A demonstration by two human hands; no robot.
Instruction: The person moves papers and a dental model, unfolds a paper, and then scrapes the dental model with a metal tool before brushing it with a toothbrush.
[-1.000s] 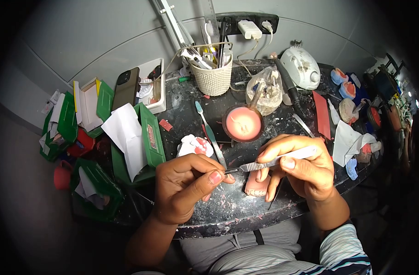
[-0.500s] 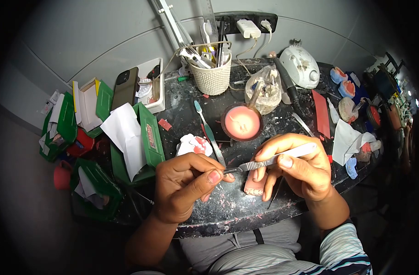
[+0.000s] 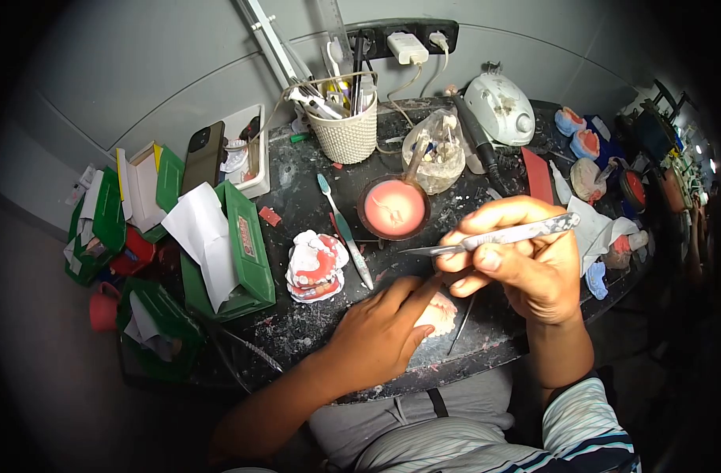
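Note:
My right hand (image 3: 526, 264) is closed around the handle of a scalpel (image 3: 526, 232), raised over the bench. Its thin blade points left. Below it, my left hand (image 3: 388, 327) has its fingers and thumb around a pale pink dental cast (image 3: 441, 315) near the front edge, covering part of it. Just right of that cast lies a thin dark instrument (image 3: 461, 325). A white plaster dental model with red wax and teeth (image 3: 316, 268) sits to the left, beside a green-and-white toothbrush (image 3: 346, 232). Behind my hands stands a pan of melted pink wax (image 3: 394, 208).
Green boxes (image 3: 228, 244) with paper crowd the left side. At the back stand a woven cup of tools (image 3: 346, 135), a clear bag (image 3: 434, 162) and a white machine (image 3: 498, 110). Pink wax sheet (image 3: 537, 175), tissue (image 3: 593, 232) and blue-and-red casts (image 3: 586, 143) lie right.
My left hand has let go of the scalpel's blade end and moved down onto the pink cast. The right hand still holds the scalpel, now turned. The white model is uncovered.

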